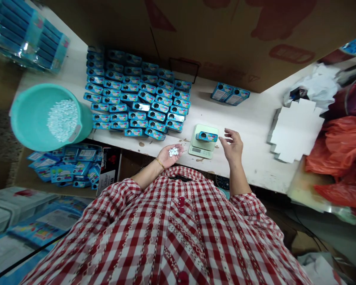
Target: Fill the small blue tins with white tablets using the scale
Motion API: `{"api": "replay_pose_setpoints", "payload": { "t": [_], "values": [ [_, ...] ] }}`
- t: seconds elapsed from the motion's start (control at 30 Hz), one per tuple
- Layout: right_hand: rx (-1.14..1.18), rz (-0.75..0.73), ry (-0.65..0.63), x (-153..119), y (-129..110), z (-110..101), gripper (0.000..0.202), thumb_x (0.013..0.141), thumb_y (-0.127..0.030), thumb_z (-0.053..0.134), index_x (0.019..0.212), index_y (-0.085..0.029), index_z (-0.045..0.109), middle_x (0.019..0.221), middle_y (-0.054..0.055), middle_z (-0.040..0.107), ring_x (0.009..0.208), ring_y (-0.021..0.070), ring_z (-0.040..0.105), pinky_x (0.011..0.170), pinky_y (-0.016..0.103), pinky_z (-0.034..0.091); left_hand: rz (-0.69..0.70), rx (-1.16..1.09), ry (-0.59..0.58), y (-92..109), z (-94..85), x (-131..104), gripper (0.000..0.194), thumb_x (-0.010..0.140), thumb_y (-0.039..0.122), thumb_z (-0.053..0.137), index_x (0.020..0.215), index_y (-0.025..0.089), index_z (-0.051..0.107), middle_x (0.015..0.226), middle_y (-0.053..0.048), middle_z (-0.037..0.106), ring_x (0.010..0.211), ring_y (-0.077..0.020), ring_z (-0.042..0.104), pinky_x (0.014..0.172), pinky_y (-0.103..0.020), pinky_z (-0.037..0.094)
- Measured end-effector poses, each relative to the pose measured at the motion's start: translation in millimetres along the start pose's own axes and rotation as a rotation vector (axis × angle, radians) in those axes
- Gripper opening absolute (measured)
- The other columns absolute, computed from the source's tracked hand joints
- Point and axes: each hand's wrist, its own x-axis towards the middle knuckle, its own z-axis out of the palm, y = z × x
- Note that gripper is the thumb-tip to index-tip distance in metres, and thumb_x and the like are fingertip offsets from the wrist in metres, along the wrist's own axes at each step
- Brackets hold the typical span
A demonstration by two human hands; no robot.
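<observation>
My left hand [168, 156] is palm up and cupped, holding a small heap of white pellets [173, 151]. To its right, a kitchen scale [202, 153] rests near the table's front edge. A small blue box [207, 137] with a dark round hole in its top stands on the scale's platform. Just right of that box, apart from it, my right hand [233, 145] has its fingers spread and holds nothing. The digits on the scale's display are too small to read.
Rows of blue boxes [136, 97] fill the table's left middle. A turquoise bucket [17, 114] contains more white pellets. Two boxes [230, 94] stand by a big carton [213, 43]. White flattened cardboard [296, 128] and red plastic bags [338, 150] lie right. More blue packs [67, 170] sit lower left.
</observation>
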Motion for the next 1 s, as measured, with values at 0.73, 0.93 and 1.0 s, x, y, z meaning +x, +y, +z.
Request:
{"api": "replay_pose_setpoints", "payload": {
  "t": [0.73, 0.93, 1.0],
  "values": [
    [-0.627, -0.617, -0.380, -28.1, -75.3, 26.0, 0.044, 0.084, -0.034, 0.049, 0.125, -0.019, 0.048, 0.108, 0.009, 0.060, 0.091, 0.0236, 0.050, 0.079, 0.035, 0.039, 0.028, -0.045, -0.105, 9.2, 31.1, 7.3, 0.024, 0.086, 0.015, 0.042, 0.072, 0.008, 0.061, 0.062, -0.007, 0.063, 0.055, -0.0125, 0.060, 0.054, -0.023, 0.050],
    [-0.750, -0.635, -0.396, -31.6, -75.5, 26.0, 0.040, 0.085, -0.032, 0.048, 0.122, -0.019, 0.050, 0.105, 0.008, 0.062, 0.087, 0.0239, 0.048, 0.073, 0.034, 0.037, 0.020, -0.067, -0.106, 6.9, 38.2, 8.1, 0.024, 0.086, 0.015, 0.042, 0.074, 0.007, 0.062, 0.064, -0.008, 0.064, 0.059, -0.0132, 0.060, 0.054, -0.023, 0.049],
    [-0.751, -0.633, -0.402, -33.2, -73.6, 23.4, 0.042, 0.085, -0.031, 0.046, 0.125, -0.020, 0.048, 0.108, 0.009, 0.061, 0.089, 0.0246, 0.048, 0.074, 0.036, 0.037, 0.010, -0.060, -0.105, 5.9, 35.9, 8.9, 0.025, 0.086, 0.016, 0.042, 0.075, 0.007, 0.063, 0.064, -0.009, 0.064, 0.058, -0.0135, 0.060, 0.054, -0.024, 0.048]
  ]
}}
